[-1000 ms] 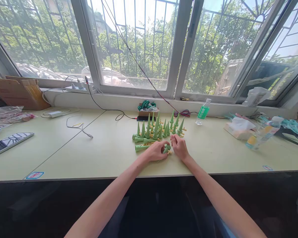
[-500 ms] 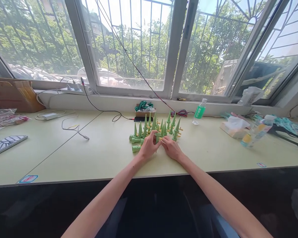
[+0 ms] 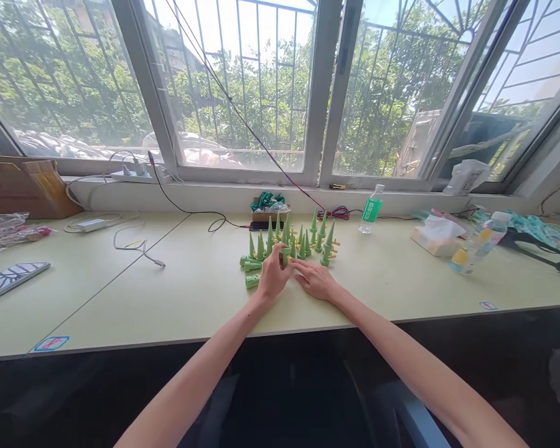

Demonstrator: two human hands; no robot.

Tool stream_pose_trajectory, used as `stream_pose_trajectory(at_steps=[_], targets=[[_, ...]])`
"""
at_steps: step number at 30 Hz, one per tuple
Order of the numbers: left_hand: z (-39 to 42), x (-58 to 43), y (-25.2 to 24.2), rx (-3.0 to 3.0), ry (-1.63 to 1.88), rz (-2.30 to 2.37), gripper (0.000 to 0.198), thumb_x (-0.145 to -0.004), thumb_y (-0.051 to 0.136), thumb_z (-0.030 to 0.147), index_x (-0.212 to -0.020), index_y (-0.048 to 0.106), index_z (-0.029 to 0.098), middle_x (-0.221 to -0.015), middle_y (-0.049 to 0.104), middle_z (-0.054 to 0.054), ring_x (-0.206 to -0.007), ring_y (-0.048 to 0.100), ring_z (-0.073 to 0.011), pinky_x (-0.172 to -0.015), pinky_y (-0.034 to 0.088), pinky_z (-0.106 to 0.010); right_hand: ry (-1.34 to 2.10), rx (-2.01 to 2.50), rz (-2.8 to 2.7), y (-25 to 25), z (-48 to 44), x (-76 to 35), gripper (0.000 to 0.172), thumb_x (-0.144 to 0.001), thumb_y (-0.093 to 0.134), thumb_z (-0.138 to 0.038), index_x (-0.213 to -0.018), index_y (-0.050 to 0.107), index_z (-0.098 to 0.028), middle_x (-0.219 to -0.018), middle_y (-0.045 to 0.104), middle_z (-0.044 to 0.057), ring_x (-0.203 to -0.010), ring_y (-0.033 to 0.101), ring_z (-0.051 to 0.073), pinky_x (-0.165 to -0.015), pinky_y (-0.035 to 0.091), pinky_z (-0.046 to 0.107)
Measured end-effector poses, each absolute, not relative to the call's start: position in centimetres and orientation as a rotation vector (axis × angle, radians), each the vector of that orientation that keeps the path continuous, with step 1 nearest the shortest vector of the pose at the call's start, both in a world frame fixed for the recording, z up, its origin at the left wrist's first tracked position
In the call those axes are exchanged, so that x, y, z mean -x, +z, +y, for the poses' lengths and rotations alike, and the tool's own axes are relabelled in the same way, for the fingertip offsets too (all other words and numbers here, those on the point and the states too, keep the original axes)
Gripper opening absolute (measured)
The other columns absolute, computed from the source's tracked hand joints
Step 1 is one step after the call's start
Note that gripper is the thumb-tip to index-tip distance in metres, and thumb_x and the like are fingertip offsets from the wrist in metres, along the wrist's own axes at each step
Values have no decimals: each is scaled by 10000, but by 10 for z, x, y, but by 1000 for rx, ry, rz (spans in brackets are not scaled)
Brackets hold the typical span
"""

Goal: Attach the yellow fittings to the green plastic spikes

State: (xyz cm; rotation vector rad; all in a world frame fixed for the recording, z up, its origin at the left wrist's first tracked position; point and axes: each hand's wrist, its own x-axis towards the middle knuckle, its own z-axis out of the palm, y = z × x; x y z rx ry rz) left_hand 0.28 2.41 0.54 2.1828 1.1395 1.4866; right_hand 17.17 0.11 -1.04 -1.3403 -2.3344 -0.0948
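Note:
Upright between the fingers and thumb of my left hand [image 3: 273, 274] is a green plant watering spike [image 3: 285, 252] with a small yellow valve near its base. My right hand [image 3: 316, 279] reaches in from the right, its fingers stretched out and the fingertips at that yellow valve; the thumb is held apart below. Just behind my hands stand several more green watering spikes [image 3: 328, 244], points up, many with yellow valves. To the left, a few green hollow pieces [image 3: 252, 282] lie on their sides. My left fingers partly hide the held spike.
Behind the spikes are a dark phone [image 3: 261, 226] and a small box [image 3: 269, 216] with green stuff. A water bottle [image 3: 371, 210], tissue box [image 3: 437, 236] and tilted clear bottle [image 3: 480, 244] are to the right. Cables [image 3: 142, 246] and another phone [image 3: 12, 283] lie left.
My right hand's fingers have straightened from a curled pinch at the valve. The held spike appears more upright and more visible. The view has shifted slightly.

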Motion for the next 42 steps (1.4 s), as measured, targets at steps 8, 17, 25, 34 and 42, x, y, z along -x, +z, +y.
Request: stream_pose_trajectory(at_steps=[8,17,25,34,42], targets=[[26,-4,2,-2211,1476,1149,350,-838,558,203,-1176,466,205,-681,476,43,-575,456,-115,-573,367,-221,-124,1293,-2368,-10,3,-171,375,-964,433,-259,-1332,503,-231,-1407,537,53,-1133,614,231,-855,501,325],[25,-3,4,-2241,1445,1157,344,-822,569,169,-1154,482,194,-664,469,47,-575,442,-113,-582,364,-217,-108,1216,-2343,-10,9,-172,282,-944,460,-200,-1221,509,-195,-1268,606,90,-978,646,209,-747,458,282],[28,-3,0,-2242,1445,1127,341,-827,564,167,-1161,501,193,-652,472,52,-570,450,-109,-582,373,-212,-88,1116,-2338,-11,18,-173,171,-950,427,-160,-1075,540,-190,-1060,644,79,-865,632,187,-689,432,267],[28,-2,1,-2224,1414,1135,376,-837,585,222,-1209,529,200,-664,493,47,-576,463,-106,-587,384,-208,-112,1071,-2278,-14,17,-173,175,-952,440,-144,-973,606,-194,-1024,643,75,-821,622,169,-665,436,262],[28,0,0,-2259,1343,1126,407,-818,597,193,-1222,547,187,-687,495,38,-594,460,-110,-590,391,-214,-69,1167,-2190,-19,19,-175,178,-936,494,-156,-986,659,-197,-1008,635,71,-789,597,155,-636,417,256]])
